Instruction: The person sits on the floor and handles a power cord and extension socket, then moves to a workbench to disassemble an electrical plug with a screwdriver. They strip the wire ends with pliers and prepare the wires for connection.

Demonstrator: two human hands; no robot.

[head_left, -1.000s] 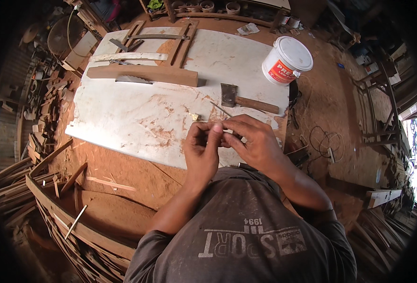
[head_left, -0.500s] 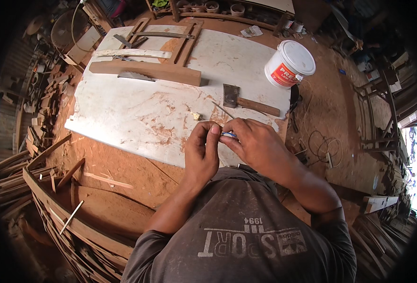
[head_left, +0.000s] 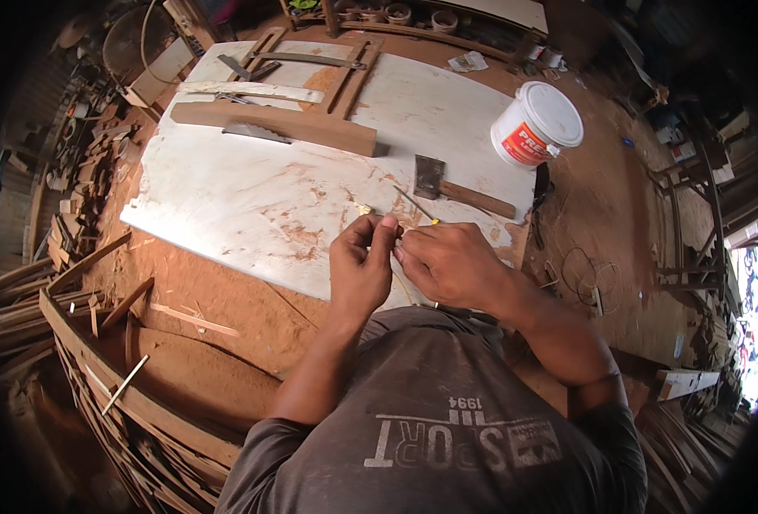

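My left hand [head_left: 362, 261] and my right hand [head_left: 449, 264] meet in front of my chest at the near edge of the white work table [head_left: 250, 201]. Both are closed, with thumbs and fingertips pinched together; whatever lies between them is too small or hidden. Just beyond my right hand shows a thin metal rod with a yellow end [head_left: 415, 204]; I cannot tell whether the hand touches it. A small pale yellow lump [head_left: 364, 209] sits on the table past my left fingers. Farther right lies a hatchet [head_left: 430, 177] with a wooden handle.
A lidded white bucket [head_left: 537, 127] with a red label stands at the table's far right. A wooden beam [head_left: 280, 126], a saw blade [head_left: 256, 133] and a wooden frame [head_left: 344, 86] lie at the far left. Wood strips [head_left: 130, 428] stack at lower left; a cable [head_left: 591, 278] coils on the floor at right.
The blue piece glimpsed at my right fingers is out of sight. My right hand has turned and lowered slightly, and the rod's yellow end now shows. The view has shifted slightly.
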